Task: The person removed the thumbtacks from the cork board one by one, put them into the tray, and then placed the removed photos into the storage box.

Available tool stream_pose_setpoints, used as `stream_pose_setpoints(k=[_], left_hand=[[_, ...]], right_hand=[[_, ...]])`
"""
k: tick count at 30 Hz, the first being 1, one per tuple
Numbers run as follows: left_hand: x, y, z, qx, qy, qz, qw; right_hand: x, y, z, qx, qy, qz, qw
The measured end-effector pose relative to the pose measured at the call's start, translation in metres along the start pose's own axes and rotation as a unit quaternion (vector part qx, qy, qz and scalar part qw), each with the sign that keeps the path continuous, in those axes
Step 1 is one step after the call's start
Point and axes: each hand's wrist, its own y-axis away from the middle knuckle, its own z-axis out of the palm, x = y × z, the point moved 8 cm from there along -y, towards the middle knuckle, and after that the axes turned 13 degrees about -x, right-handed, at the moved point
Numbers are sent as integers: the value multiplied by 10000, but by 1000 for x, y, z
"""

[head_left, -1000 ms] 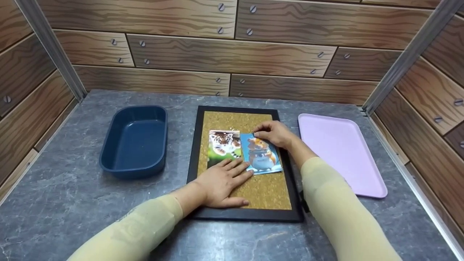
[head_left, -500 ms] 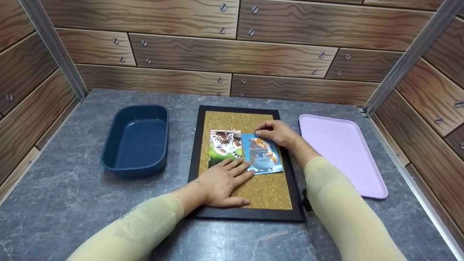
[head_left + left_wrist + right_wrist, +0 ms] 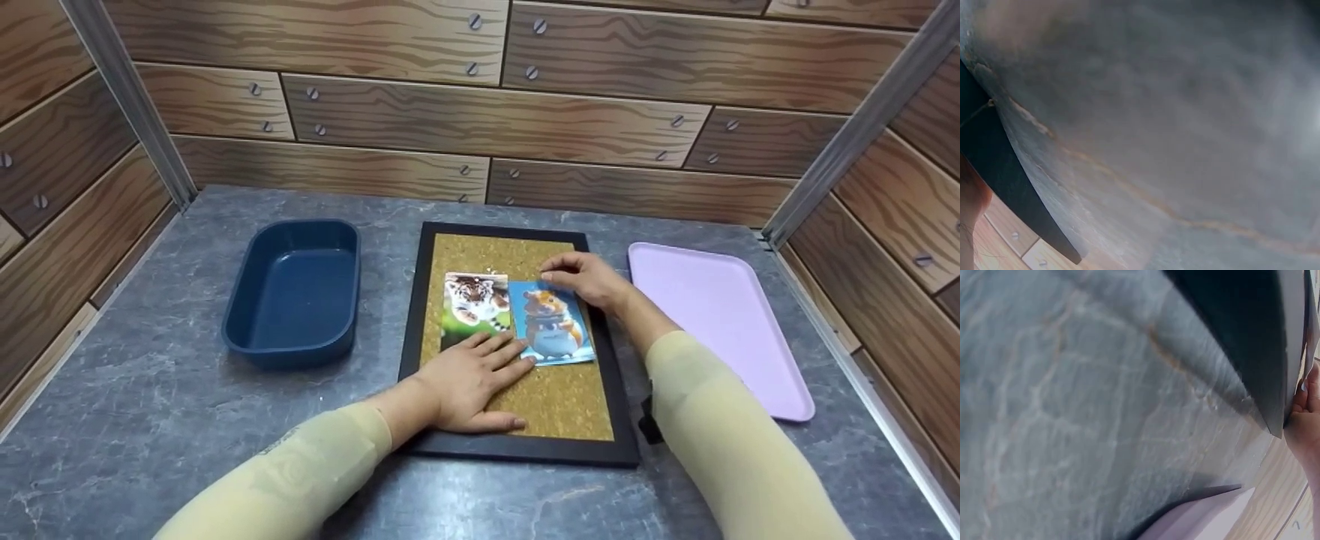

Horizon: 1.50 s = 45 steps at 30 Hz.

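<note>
A corkboard (image 3: 562, 409) with a black frame lies on the grey table. On its cork are a tiger picture (image 3: 472, 304) and, just to the right, a blue hamster picture (image 3: 553, 330). Small clear glints like a pin show at the tiger picture's top edge. My left hand (image 3: 472, 386) rests flat, fingers spread, over the lower edges of both pictures. At the hamster picture's top edge my right hand (image 3: 592, 281) pinches a small clear pin (image 3: 1304, 386), mostly hidden by the fingertips. The left wrist view shows mainly table and the board's dark edge (image 3: 1005, 163).
A deep blue bin (image 3: 292, 300) stands left of the board. Right of it lies a flat lilac tray (image 3: 720, 315), partly behind my right forearm. Wood-patterned walls (image 3: 405, 112) close off the back and sides.
The whole head view has shifted slightly. Both hands keep their places on the board, and the pictures have not visibly moved on it.
</note>
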Motion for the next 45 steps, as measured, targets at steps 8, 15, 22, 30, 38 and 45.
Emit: stream_pose_setpoints(k=[8, 15, 22, 30, 38, 45], left_hand=[[0, -2, 1, -14, -3, 15, 10000], [-2, -2, 2, -23, 36, 27, 10000], [-4, -2, 1, -7, -16, -20, 10000], [-1, -2, 1, 37, -8, -7, 10000], [-2, -2, 3, -20, -59, -48, 10000], [0, -2, 2, -28, -67, -64, 10000]], right_hand=[[-3, 2, -4, 171, -78, -205, 9996], [-11, 4, -8, 166, -198, -224, 9994], [-21, 13, -19, 286, -813, -616, 9944], [-28, 33, -34, 471, -526, -739, 9948], [-34, 48, -50, 615, -504, -795, 9937], [-36, 65, -67, 704, -397, -887, 9928]])
